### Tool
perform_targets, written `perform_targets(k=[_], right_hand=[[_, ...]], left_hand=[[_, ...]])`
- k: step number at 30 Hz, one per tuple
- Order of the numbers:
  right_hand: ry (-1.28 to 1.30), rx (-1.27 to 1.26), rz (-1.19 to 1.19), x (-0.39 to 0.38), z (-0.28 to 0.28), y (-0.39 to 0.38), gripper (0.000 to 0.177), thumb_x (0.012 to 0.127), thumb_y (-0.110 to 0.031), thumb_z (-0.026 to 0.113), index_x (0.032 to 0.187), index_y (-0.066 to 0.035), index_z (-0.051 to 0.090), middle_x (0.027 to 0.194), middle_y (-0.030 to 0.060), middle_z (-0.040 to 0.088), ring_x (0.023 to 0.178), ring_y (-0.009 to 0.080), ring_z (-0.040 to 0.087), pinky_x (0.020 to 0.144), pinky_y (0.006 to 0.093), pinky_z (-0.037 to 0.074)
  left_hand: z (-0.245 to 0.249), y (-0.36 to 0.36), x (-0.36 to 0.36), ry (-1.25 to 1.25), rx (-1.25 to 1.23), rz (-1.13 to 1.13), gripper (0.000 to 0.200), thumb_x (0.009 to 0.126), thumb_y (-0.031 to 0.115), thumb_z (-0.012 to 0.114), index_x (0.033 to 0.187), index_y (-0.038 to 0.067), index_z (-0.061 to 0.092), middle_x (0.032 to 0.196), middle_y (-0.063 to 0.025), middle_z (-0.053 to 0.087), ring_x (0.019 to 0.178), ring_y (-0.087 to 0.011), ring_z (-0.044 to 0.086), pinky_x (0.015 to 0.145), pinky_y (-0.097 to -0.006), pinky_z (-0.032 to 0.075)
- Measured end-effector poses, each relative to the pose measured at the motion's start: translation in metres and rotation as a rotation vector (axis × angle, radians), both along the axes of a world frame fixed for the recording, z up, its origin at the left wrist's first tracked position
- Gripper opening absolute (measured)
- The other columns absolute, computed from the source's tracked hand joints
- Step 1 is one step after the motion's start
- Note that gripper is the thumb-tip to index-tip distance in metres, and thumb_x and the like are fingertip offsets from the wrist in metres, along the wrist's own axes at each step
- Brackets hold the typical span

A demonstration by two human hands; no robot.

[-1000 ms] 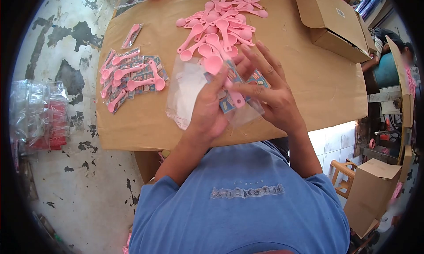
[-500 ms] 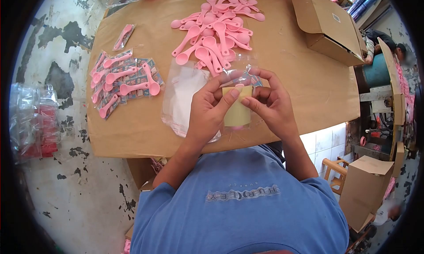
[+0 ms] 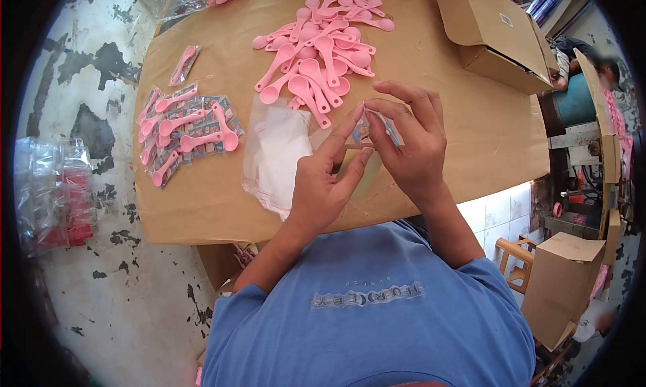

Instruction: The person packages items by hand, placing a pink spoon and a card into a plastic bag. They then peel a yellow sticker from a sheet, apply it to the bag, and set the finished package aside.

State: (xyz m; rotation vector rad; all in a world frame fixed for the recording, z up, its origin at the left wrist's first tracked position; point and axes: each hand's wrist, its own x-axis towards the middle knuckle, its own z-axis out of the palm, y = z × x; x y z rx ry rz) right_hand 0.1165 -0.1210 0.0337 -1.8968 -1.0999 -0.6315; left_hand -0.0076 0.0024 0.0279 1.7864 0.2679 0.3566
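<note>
My left hand (image 3: 326, 185) and my right hand (image 3: 410, 138) meet over the table's near edge. They grip a small clear plastic bag (image 3: 369, 175) with a pale yellow card (image 3: 356, 168) in or behind it. Thumb and forefinger of my right hand pinch at the bag's upper end, and my left fingertips touch the same spot. The film there is hard to make out. Partly behind my fingers lies a blue printed card (image 3: 388, 128). Left of my hands is a stack of empty clear bags (image 3: 279, 151). A heap of pink measuring spoons (image 3: 316, 67) lies beyond.
Bagged pink spoons with printed cards (image 3: 192, 128) lie on the left of the brown-covered table (image 3: 471, 131). An open cardboard box (image 3: 498, 44) stands at the back right. Another person (image 3: 572, 57) is at far right, near a second carton (image 3: 562, 286).
My fingers have moved to the upper end of the bag, with my right hand raised and its outer fingers lifted. The yellow card is now more covered. The view has shifted slightly.
</note>
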Motion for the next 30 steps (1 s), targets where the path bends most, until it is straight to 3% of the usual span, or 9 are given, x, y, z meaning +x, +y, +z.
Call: perform_targets(k=[6,9,12,15,19,23,26,30], right_hand=[[0.203,0.128,0.06,0.006,0.0,-0.008,0.016,0.082,0.001,0.074,0.097,-0.005,0.069,0.114,0.0103,0.071,0.101,0.0317,0.066,0.088,0.0389,0.053],[0.378,0.307,-0.011,0.021,-0.003,-0.017,0.015,0.085,0.0,0.073,0.098,-0.003,0.069,0.114,0.013,0.072,0.101,0.0297,0.069,0.09,0.0359,0.053],[0.795,0.699,0.115,0.032,0.003,-0.024,0.016,0.086,-0.002,0.074,0.101,-0.002,0.07,0.114,0.0149,0.072,0.102,0.028,0.071,0.093,0.034,0.052],[0.467,0.333,0.093,0.026,0.008,-0.034,0.016,0.085,-0.003,0.075,0.101,-0.004,0.073,0.117,0.0139,0.071,0.108,0.0306,0.067,0.094,0.0375,0.051],[0.173,-0.014,0.078,0.002,0.012,-0.026,0.016,0.083,-0.006,0.077,0.099,-0.005,0.075,0.123,0.0107,0.069,0.111,0.0306,0.062,0.095,0.0405,0.051],[0.08,-0.022,0.007,-0.003,0.009,-0.01,0.019,0.081,-0.007,0.079,0.099,-0.006,0.076,0.126,0.0087,0.068,0.109,0.0307,0.06,0.093,0.0419,0.05],[0.085,0.004,0.002,-0.004,0.008,0.0,0.019,0.079,-0.005,0.079,0.098,-0.006,0.076,0.124,0.0083,0.069,0.109,0.0308,0.061,0.092,0.0416,0.051],[0.13,0.054,0.022,-0.008,0.004,0.006,0.019,0.078,-0.002,0.078,0.096,-0.005,0.075,0.117,0.0082,0.071,0.108,0.0302,0.062,0.09,0.0403,0.052]], left_hand=[[0.01,-0.006,0.001,0.064,0.056,-0.081,0.063,0.096,0.01,0.069,0.156,0.013,0.05,0.065,0.0032,0.026,0.059,-0.0063,0.025,0.057,-0.0215,0.026],[0.013,-0.005,-0.003,0.171,-0.021,-0.188,0.062,0.098,0.008,0.068,0.157,0.01,0.047,0.062,0.0,0.05,0.06,-0.0019,0.039,0.059,-0.0187,0.035],[-0.001,-0.01,-0.002,0.039,-0.288,-0.132,0.061,0.101,0.007,0.065,0.158,0.007,0.043,0.083,-0.0071,0.076,0.071,0.0005,0.058,0.064,-0.0178,0.044],[0.002,-0.001,-0.001,0.007,-0.426,-0.135,0.061,0.103,0.007,0.064,0.159,0.006,0.041,0.102,-0.0116,0.08,0.084,-0.0019,0.068,0.068,-0.0188,0.05],[0.003,0.006,0.001,0.005,-0.419,-0.136,0.062,0.102,0.008,0.065,0.159,0.007,0.042,0.088,-0.0049,0.075,0.071,0.0007,0.056,0.061,-0.0183,0.042],[0.004,0.015,-0.003,0.032,-0.252,-0.168,0.064,0.099,0.011,0.069,0.158,0.011,0.045,0.064,0.0058,0.047,0.059,-0.0014,0.034,0.057,-0.0199,0.03],[0.005,0.017,-0.005,0.046,-0.207,-0.15,0.065,0.097,0.012,0.07,0.158,0.013,0.047,0.062,0.0069,0.027,0.057,-0.0047,0.023,0.056,-0.0211,0.026],[0.005,0.021,-0.007,0.048,-0.12,-0.163,0.067,0.096,0.012,0.07,0.158,0.014,0.047,0.063,0.0058,0.023,0.056,-0.0057,0.023,0.056,-0.0216,0.025]])
